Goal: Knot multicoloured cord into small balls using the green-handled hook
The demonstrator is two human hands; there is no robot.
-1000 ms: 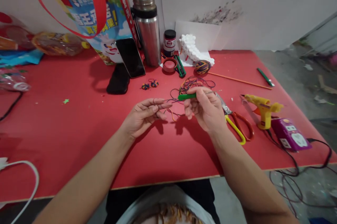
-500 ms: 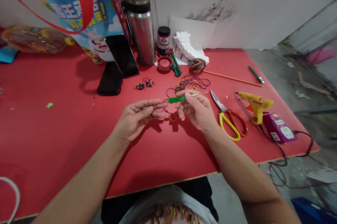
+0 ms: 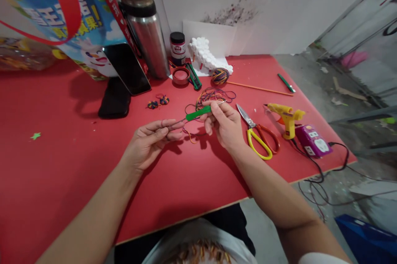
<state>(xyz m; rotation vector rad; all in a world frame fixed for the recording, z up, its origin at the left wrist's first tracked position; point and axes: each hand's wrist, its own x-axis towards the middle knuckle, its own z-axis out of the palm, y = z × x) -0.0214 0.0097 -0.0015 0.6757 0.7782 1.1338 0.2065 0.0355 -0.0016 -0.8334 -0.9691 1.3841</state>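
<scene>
My right hand (image 3: 223, 123) pinches a crochet hook (image 3: 198, 113) by its green handle. Its thin metal shaft points right past my fingers, and the tip is too small to make out. My left hand (image 3: 151, 140) is closed on a dark strand of yarn (image 3: 178, 123) that stretches towards the left end of the handle. Just beyond both hands lies a loose tangle of purple and orange yarn (image 3: 214, 93), with a loop trailing below the fingers. Behind it sits a multicoloured yarn ball (image 3: 220, 76). Two small knotted yarn pieces (image 3: 158, 102) rest to the left.
Scissors (image 3: 257, 136), a yellow glue gun (image 3: 288, 117) and a purple box (image 3: 313, 142) with cables lie right. An orange stick (image 3: 260, 88) is behind them. Phones (image 3: 127, 67), a steel bottle (image 3: 144, 41), a jar (image 3: 178, 48) and a green cutter (image 3: 194, 76) stand or lie at the back.
The view has shifted, so the table's things appear further left. The crochet hook is now tilted more, its right end higher, and the strand between hand and handle shows longer.
</scene>
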